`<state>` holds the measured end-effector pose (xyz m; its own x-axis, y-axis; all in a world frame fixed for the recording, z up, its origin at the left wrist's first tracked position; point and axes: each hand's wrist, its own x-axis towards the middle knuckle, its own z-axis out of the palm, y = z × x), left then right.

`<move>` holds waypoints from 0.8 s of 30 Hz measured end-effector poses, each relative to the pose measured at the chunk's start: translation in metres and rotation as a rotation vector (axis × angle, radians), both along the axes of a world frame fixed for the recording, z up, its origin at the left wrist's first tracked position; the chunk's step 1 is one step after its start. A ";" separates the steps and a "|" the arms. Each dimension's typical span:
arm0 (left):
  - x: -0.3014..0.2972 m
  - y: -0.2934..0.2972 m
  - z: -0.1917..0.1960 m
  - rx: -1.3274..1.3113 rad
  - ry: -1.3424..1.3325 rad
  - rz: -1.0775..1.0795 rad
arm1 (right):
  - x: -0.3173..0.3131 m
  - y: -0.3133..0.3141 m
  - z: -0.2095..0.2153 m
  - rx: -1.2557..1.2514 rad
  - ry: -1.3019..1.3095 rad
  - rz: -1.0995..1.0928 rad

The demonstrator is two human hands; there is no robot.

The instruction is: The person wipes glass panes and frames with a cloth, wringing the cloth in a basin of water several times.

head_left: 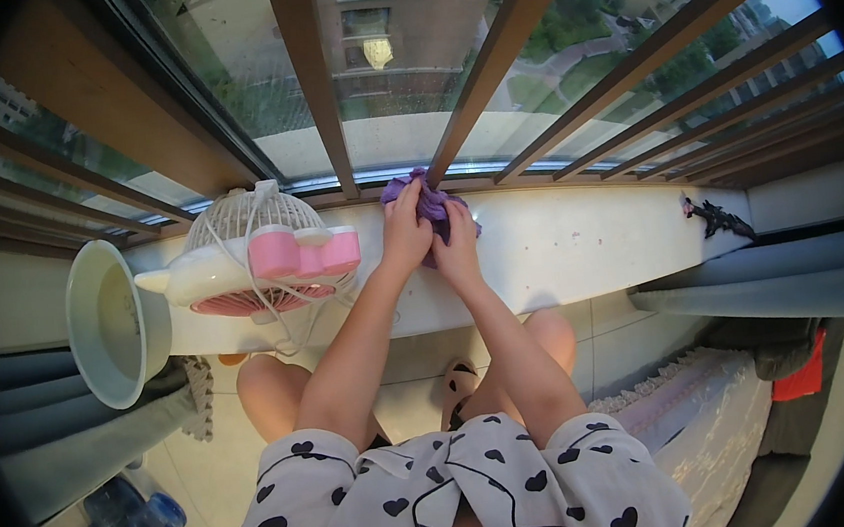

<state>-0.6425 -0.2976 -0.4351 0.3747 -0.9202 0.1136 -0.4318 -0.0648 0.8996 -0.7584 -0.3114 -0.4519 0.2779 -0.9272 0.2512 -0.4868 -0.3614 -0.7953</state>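
A crumpled purple cloth (427, 201) lies bunched on the far edge of the white windowsill (540, 238), against the foot of a brown window bar. My left hand (406, 230) presses on its left side with the fingers bent over it. From the right, my right hand (457, 245) grips the same cloth, close beside the left hand. Both hands are closed on the fabric, and part of it is hidden under the fingers.
Left of my arms stands a white and pink fan (270, 252) with a loose white cord. A pale basin (106, 326) with liquid sits at the sill's left end. A small black object (719, 217) lies at the right end. Brown bars (311, 82) cross the window.
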 end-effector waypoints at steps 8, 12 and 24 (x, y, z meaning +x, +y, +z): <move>-0.011 -0.017 -0.022 -0.007 0.293 0.069 | -0.007 -0.019 -0.005 0.082 -0.065 -0.010; -0.018 -0.009 -0.023 -0.115 0.313 0.095 | -0.007 -0.023 -0.002 0.184 -0.172 0.048; -0.038 -0.030 0.108 -0.287 0.708 0.183 | 0.008 -0.048 0.124 0.582 -0.862 -0.177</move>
<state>-0.6801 -0.3275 -0.3267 0.5898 -0.8074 0.0148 0.2459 0.1971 0.9490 -0.7505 -0.3593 -0.3274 0.0660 -0.9781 -0.1975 0.3174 0.2082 -0.9252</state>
